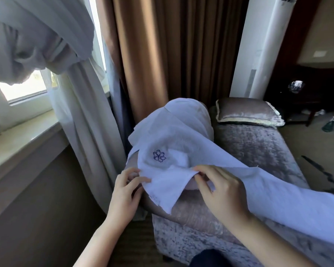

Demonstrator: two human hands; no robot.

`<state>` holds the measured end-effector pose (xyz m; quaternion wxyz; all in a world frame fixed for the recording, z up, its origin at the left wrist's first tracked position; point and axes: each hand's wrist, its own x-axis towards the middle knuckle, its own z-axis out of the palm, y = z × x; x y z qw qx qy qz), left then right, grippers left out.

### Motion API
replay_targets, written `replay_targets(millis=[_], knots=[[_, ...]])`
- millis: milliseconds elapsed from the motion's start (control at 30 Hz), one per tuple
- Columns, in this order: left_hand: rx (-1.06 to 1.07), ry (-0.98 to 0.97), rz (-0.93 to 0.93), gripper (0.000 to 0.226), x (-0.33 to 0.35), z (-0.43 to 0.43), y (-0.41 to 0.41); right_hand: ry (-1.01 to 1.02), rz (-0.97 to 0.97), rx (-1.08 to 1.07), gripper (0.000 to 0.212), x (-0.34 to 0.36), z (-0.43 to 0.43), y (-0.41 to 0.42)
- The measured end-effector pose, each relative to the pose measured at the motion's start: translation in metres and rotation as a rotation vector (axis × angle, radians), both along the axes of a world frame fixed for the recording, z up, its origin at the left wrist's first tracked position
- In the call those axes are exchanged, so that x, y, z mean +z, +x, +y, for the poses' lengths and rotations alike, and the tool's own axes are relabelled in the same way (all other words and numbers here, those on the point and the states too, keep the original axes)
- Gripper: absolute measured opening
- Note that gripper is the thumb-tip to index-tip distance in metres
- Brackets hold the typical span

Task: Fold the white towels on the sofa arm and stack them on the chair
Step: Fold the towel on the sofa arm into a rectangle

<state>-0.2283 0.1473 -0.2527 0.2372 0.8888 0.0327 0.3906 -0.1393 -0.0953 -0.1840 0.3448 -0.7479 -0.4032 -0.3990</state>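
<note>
"Velvet sofa (258, 151), grey, running from near to far on the right. What lies on it?"

"A white towel (174, 135), draped over the sofa arm (191, 212) at the near left end. It covers the arm's rounded top and trails off to the near right, across the seat."

"And the hands?"

"Both at its near edge. The left hand (123, 191) has its fingers curled, pinching the hem on the left. The right hand (220, 189) pinches the same edge just to the right, fingertips (200, 179) bent under a lifted fold."

"How will it handle?"

"Light and limp, I'd judge. It looks like thin terry with no stiffness, so it will sag wherever it isn't held and may drag on the velvet. Best taken by the two corners of a short edge and lifted clear before folding."

"Anything small to go by?"

"A blue stitched flower (159, 156) just beyond the hands, which marks the towel's face. The chair for stacking isn't in sight."
</note>
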Motion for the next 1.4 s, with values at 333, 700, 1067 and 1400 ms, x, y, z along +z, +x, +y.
replay_targets(millis=[333, 700, 1067, 1400], knots=[[0.065, -0.416, -0.064, 0.018, 0.090, 0.024, 0.022, -0.098, 0.388, -0.084, 0.013, 0.042, 0.058, 0.065], [0.386, -0.193, 0.379, 0.025, 0.083, 0.055, 0.060, -0.450, 0.581, -0.228, 0.019, 0.028, 0.113, 0.119], [0.147, -0.818, 0.275, 0.026, 0.099, 0.042, 0.068, -0.411, 0.564, 0.100, 0.062, 0.028, 0.121, 0.101], [0.210, -0.739, 0.340, 0.040, 0.074, 0.052, 0.044, -0.332, 0.215, -0.112, 0.014, -0.019, 0.032, 0.041]])
